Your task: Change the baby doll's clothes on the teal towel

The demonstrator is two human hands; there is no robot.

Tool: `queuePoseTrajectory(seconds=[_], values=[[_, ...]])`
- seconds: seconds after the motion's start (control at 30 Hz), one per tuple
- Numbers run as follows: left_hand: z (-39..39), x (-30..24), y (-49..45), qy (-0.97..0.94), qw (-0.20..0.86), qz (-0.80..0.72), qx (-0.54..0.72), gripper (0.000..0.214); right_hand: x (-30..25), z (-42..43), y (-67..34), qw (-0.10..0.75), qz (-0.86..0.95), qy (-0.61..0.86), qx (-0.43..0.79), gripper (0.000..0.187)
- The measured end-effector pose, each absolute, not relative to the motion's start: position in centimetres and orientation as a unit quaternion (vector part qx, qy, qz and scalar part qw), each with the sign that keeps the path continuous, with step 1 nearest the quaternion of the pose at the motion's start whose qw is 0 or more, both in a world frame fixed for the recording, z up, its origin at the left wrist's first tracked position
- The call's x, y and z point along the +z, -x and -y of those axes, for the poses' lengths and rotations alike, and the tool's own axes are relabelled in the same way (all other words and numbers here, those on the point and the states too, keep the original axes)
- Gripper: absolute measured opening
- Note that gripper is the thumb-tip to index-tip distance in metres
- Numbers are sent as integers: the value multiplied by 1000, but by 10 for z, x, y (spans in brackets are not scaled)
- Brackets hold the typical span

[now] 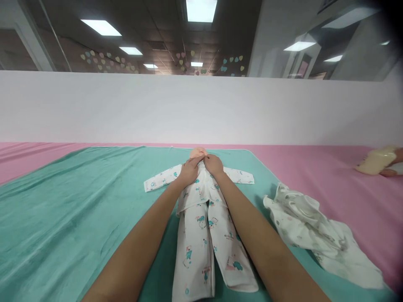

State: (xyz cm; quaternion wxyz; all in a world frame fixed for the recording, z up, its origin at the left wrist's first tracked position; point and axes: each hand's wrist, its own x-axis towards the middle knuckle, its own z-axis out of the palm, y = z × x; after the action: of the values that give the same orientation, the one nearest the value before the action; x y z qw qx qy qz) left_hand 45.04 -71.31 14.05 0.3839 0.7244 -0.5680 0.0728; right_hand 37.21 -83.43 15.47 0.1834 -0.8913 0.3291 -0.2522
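Note:
A baby doll (198, 152) lies on its back, its head away from me, in a white printed pajama top (197, 193) with both sleeves spread sideways. Matching white pajama pants (195, 239) cover the legs and reach towards me. My left hand (189, 170) is closed on the top's neckline, just below the doll's head. Beside it, my right hand (214, 165) is curled and pinches the other side of the neckline. The two hands nearly meet at the collar, and their fingertips partly hide it. My forearms pass over either side of the doll's clothes.
A teal sheet (78, 218) lies under the doll, over a pink cover (315, 176). To the right is a crumpled white printed cloth (321, 230). At the far right edge is a pale yellow object (376, 160) near a partly seen hand. A white wall (157, 109) stands behind.

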Motion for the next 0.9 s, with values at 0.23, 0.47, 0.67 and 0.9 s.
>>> queuePoseTrajectory(seconds=[0.23,0.47,0.67,0.9], values=[[708,135,-448,-697,433,564,88,44,148,807,-341,196,-291,887,-300,27],[694,126,-442,-670,458,581,58,34,144,786,-318,155,-245,904,-315,28],[687,123,-437,-690,425,582,70,38,146,779,-314,56,-246,920,-298,23],[684,124,-437,-682,380,614,113,40,144,779,-305,32,-202,926,-318,22]])
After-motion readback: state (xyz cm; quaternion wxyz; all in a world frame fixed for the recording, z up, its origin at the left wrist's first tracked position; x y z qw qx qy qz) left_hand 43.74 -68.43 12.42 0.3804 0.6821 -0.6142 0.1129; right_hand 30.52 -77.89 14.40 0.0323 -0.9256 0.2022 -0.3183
